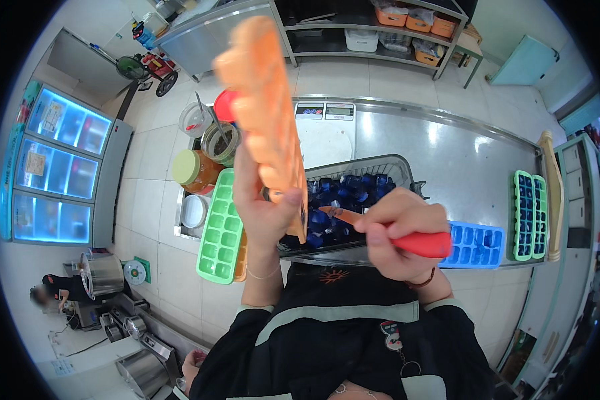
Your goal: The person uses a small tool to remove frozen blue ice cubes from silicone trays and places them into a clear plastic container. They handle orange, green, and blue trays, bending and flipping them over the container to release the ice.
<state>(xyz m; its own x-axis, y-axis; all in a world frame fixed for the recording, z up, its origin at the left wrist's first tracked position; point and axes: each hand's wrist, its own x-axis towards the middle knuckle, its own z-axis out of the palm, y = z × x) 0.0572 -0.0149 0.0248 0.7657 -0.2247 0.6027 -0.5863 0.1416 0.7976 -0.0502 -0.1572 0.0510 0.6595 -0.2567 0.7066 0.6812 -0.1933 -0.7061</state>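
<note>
An orange ice cube tray (267, 100), tilted up on edge and blurred, is gripped in my left hand (265, 210). My right hand (405, 232) holds a small knife by its red handle (422, 245); its orange-looking blade (344, 215) points left, just above a dark mesh basket (402, 167) of dark blue jelly-like cubes (342, 192). The tray's lower end is over the basket's left side. To the right of my right hand lies a blue ice cube tray (475, 245) with some blue pieces in it. A green tray (220, 230) rests left of my left hand, partly over another orange one (241, 257).
A kitchen scale (325, 135) stands behind the basket on the steel table (430, 135). Jars (195, 167) and tubs crowd the left end. Filled green trays (523, 215) lie far right. Another person (70, 290) is far left; another hand (194, 362) shows below.
</note>
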